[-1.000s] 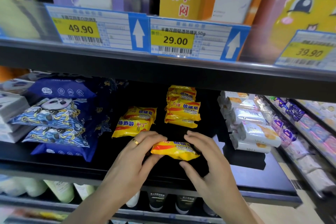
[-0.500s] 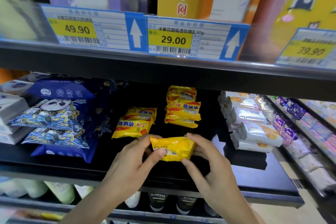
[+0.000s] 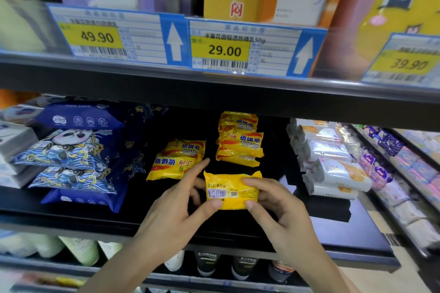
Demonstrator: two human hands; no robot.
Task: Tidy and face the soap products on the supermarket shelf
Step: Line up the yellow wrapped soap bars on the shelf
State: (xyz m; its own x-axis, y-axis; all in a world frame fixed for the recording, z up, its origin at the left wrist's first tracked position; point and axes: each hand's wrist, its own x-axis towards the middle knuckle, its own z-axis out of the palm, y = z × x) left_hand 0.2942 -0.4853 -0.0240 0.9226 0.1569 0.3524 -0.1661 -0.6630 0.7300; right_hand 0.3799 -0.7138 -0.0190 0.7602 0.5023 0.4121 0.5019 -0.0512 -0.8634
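From the head view, the left hand [image 3: 181,207] and right hand [image 3: 276,204] both pinch a yellow plastic-wrapped soap bar [image 3: 232,191] above the black shelf [image 3: 71,211] — barcode showing — so flip it gently, name forward.

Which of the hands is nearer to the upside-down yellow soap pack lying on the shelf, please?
Left. The left hand sits just below the upside-down soap pack, forefinger beside it; the right hand is farther right.

Black shelf [image 3: 371,228] carries blue panda-print packs [image 3: 71,162] stacked at left, two yellow sulfur soap packs [image 3: 177,162] mid-left with the front one upside down, a taller yellow soap stack [image 3: 239,143] just right, white wrapped soap bars [image 3: 333,169] stacked at right.
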